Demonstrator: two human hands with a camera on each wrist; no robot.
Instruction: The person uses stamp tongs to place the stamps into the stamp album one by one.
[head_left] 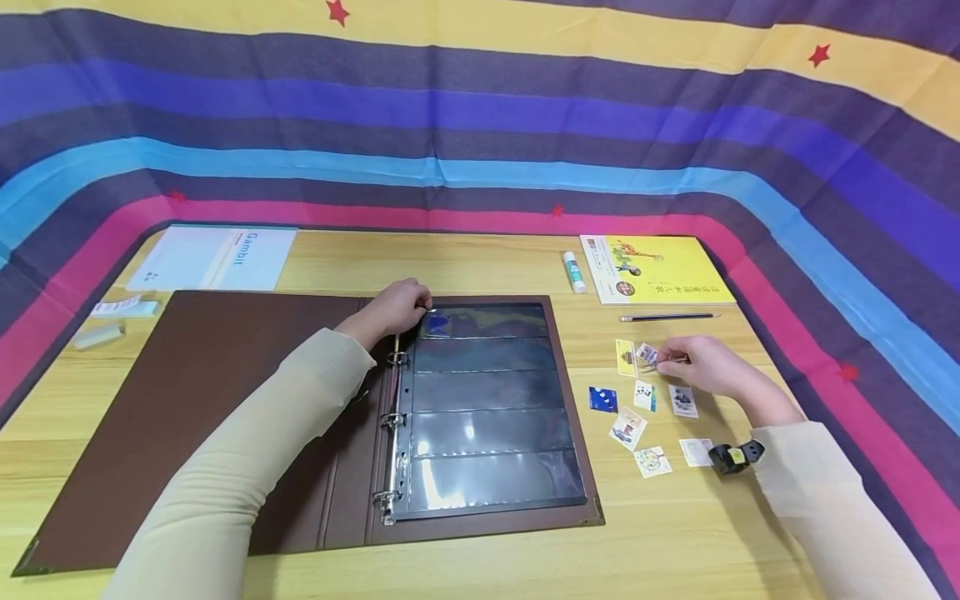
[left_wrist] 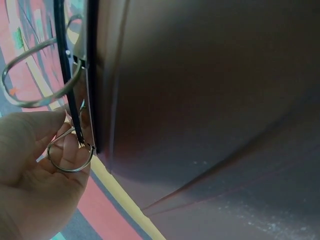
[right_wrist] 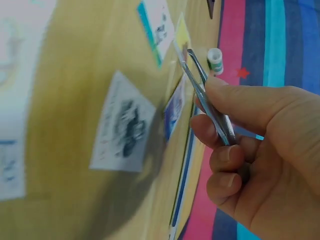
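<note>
An open brown ring binder lies on the table, with a black page of clear pockets on its metal rings. A small blue stamp sits in the top pocket. My left hand pinches the page's top corner by the upper ring; part of its fingertips is hidden. My right hand holds metal tweezers, their tips apart, above a purple-and-white stamp. Close by lie a yellow stamp, a dark-blue stamp and a stamp with a grey picture.
Several more stamps, including one with a round design, lie right of the binder. Behind them are a pencil, a glue stick and a yellow book. A white booklet and an eraser lie at the left.
</note>
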